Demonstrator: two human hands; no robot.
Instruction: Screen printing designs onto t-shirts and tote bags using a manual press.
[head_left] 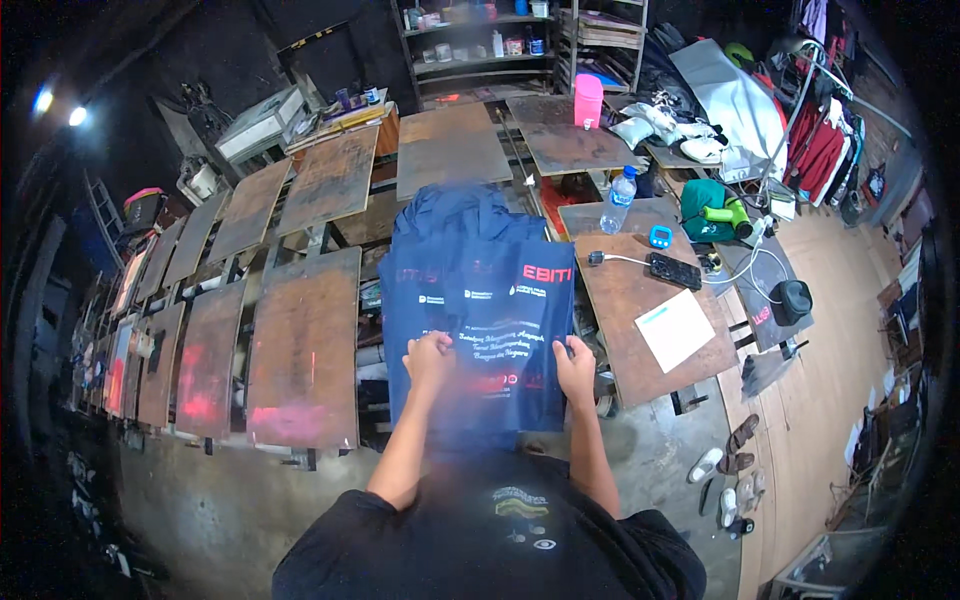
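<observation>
A dark blue garment [410, 310] lies over a board in front of me, its far end bunched up. Red and white printing spans its near part; whether this sits on the cloth or on a see-through sheet above it, I cannot tell. Over the left part of the printing is my left hand [430, 358], fingers curled and pressed together. My right hand [575, 368] is at the right edge of the blue material, thumb and fingers closed. Anything thin between the fingers of either hand is too unclear to name.
Rows of worn boards [305, 340] stretch left and away. On the right board stand a water bottle [618, 200], a blue timer [660, 236], a black phone [674, 270] with a cable, and a white paper [675, 332]. A pink jug [588, 100] and shelves [480, 68] are farther back.
</observation>
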